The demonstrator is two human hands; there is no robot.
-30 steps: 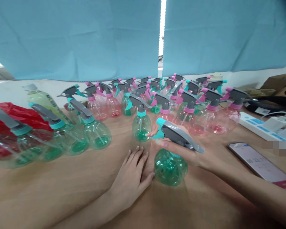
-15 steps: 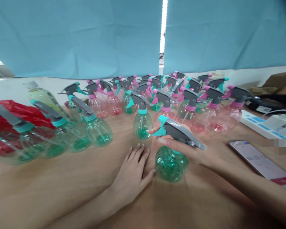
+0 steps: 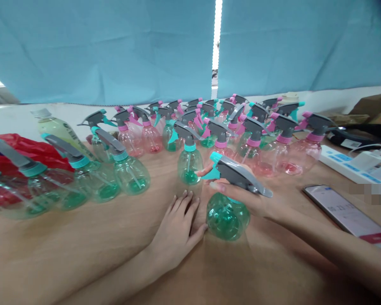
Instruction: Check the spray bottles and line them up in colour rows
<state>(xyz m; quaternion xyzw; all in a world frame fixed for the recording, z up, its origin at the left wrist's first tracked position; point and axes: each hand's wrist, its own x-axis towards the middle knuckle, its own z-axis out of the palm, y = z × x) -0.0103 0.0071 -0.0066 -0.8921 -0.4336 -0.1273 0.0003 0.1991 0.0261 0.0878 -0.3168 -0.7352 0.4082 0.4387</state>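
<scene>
My right hand (image 3: 241, 195) is closed round the neck of a green spray bottle (image 3: 227, 218) with a grey and turquoise trigger head. That bottle is tilted, with its base turned toward me and its nozzle pointing left. Flat on the wooden table (image 3: 120, 237) lies my left hand (image 3: 178, 231), fingers spread, its thumb close beside the held bottle. Just beyond the left fingertips stands another green spray bottle (image 3: 189, 165), upright. A row of green spray bottles (image 3: 131, 176) with turquoise collars stands to the left.
Many pink spray bottles (image 3: 288, 159) and green ones crowd the back of the table. At right lie a phone (image 3: 343, 212) and a white power strip (image 3: 349, 163). A red plastic bag (image 3: 28, 148) and a drink bottle (image 3: 59, 129) are at far left. A blue curtain (image 3: 114, 51) hangs behind.
Both hands and the held spray bottle stay almost in place. Only a very slight shift of the view shows.
</scene>
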